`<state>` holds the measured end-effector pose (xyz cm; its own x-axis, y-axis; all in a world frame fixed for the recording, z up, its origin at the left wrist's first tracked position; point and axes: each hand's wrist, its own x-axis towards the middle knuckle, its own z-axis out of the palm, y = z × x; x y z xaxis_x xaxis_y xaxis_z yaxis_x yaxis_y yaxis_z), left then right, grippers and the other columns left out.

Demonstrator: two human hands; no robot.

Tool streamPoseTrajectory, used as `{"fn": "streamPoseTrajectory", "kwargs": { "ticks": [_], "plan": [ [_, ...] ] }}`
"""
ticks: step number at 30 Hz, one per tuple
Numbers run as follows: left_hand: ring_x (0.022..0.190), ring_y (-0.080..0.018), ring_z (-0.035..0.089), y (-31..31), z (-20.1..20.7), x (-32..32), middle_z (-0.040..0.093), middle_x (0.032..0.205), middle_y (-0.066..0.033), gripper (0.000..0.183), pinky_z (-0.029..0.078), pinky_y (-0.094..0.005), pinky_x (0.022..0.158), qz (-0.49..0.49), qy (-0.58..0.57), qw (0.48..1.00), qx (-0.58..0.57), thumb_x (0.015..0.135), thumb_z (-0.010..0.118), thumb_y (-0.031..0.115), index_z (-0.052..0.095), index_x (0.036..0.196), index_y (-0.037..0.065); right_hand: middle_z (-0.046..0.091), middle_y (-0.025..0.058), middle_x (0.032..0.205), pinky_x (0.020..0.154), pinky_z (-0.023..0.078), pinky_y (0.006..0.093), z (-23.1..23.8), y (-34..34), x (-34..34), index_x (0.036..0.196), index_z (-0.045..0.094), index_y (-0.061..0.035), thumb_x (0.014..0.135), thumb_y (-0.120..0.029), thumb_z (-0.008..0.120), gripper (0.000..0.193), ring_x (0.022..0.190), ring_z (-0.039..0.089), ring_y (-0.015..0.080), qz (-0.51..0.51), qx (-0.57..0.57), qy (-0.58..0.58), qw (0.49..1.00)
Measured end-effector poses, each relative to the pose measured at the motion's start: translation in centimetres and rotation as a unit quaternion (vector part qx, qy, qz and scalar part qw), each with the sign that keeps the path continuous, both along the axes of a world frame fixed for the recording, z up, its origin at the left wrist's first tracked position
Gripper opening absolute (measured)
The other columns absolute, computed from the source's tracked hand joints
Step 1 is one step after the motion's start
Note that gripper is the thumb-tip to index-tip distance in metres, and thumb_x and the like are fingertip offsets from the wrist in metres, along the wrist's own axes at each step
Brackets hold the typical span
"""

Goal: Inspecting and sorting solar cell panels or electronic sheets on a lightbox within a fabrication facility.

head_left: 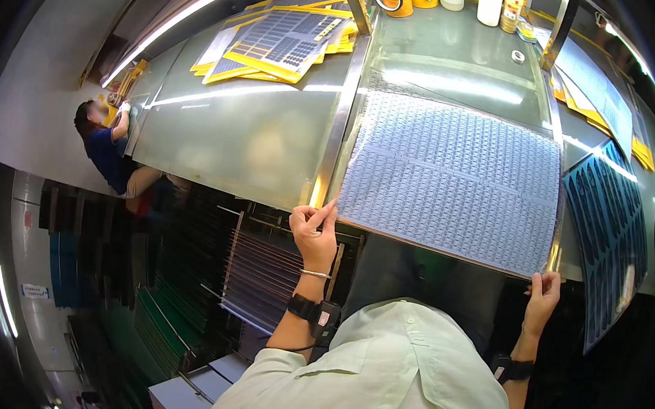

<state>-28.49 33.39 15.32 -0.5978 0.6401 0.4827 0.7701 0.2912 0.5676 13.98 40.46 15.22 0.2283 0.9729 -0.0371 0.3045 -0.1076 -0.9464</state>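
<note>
Your left hand (315,230) and right hand (541,296) each pinch one near corner of the patterned sheet (453,175), fingers narrow. The sheet extends directly ahead of both hands, its near edge spanning between them; neither is nearer. It lies over the tabletop (434,53). Loosely piled sheets (277,40) and a co-worker (109,150) are leftward.
</note>
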Motion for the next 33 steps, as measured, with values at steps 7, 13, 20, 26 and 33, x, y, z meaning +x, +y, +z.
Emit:
{"fn": "streamPoseTrajectory", "kwargs": {
  "ticks": [7, 13, 20, 26, 33],
  "plan": [
    [0.093, -0.0279, 0.045, -0.5, 0.6, 0.3, 0.050, 0.098, -0.0108, 0.042, 0.034, -0.0415, 0.086, -0.005, 0.097, 0.994, -0.039, 0.073, 0.066, 0.008, 0.061, 0.114, 0.012, 0.045, 0.0022, 0.072, 0.059, 0.041, 0.0244, 3.6, 0.0, -1.6, 0.116, 0.051, -0.0049, 0.079, 0.000, 0.060, 0.039, 0.063, 0.047, 0.0117, 0.004, 0.017, -0.198, 0.980],
    [0.131, -0.0335, 0.029, 0.1, 2.3, 0.0, 0.052, 0.128, -0.0012, 0.030, 0.013, -0.0583, 0.103, -0.148, 0.122, 0.967, -0.166, 0.084, 0.051, 0.006, 0.064, 0.109, 0.015, 0.043, 0.0108, 0.129, 0.100, 0.027, 0.0489, 6.7, 7.2, -2.1, 0.110, 0.059, -0.0077, 0.073, -0.013, 0.063, 0.037, 0.125, 0.031, 0.0347, 0.201, 0.189, -0.533, 0.800],
    [0.129, -0.0328, 0.034, 0.1, 4.3, -0.6, 0.056, 0.123, -0.0043, 0.026, 0.013, -0.0579, 0.104, -0.212, 0.139, 0.945, -0.208, 0.084, 0.050, 0.006, 0.065, 0.105, 0.012, 0.045, 0.0078, 0.130, 0.104, 0.022, 0.0508, 2.2, 22.0, -2.9, 0.119, 0.052, -0.0057, 0.085, -0.023, 0.051, 0.038, 0.126, 0.032, 0.0306, 0.146, 0.202, -0.571, 0.783],
    [0.118, -0.0328, 0.044, 5.1, 5.2, -2.0, 0.059, 0.116, -0.0084, 0.025, 0.026, -0.0533, 0.099, -0.261, 0.185, 0.932, -0.169, 0.078, 0.057, 0.013, 0.064, 0.101, 0.004, 0.048, 0.0109, 0.122, 0.104, 0.025, 0.0492, 1.7, 23.2, -2.8, 0.123, 0.046, -0.0021, 0.083, -0.019, 0.049, 0.043, 0.122, 0.037, 0.0301, 0.172, 0.211, -0.553, 0.788],
    [0.132, -0.0304, 0.025, 20.2, 1.2, -3.0, 0.037, 0.139, -0.0072, 0.055, 0.019, -0.0557, 0.104, -0.159, 0.183, 0.946, -0.218, 0.088, 0.045, 0.043, 0.045, 0.129, 0.007, 0.046, 0.0126, 0.124, 0.105, 0.024, 0.0474, 2.1, 23.0, -3.1, 0.122, 0.046, -0.0009, 0.084, -0.021, 0.051, 0.044, 0.125, 0.034, 0.0314, 0.183, 0.234, -0.554, 0.778]
  ]
}}
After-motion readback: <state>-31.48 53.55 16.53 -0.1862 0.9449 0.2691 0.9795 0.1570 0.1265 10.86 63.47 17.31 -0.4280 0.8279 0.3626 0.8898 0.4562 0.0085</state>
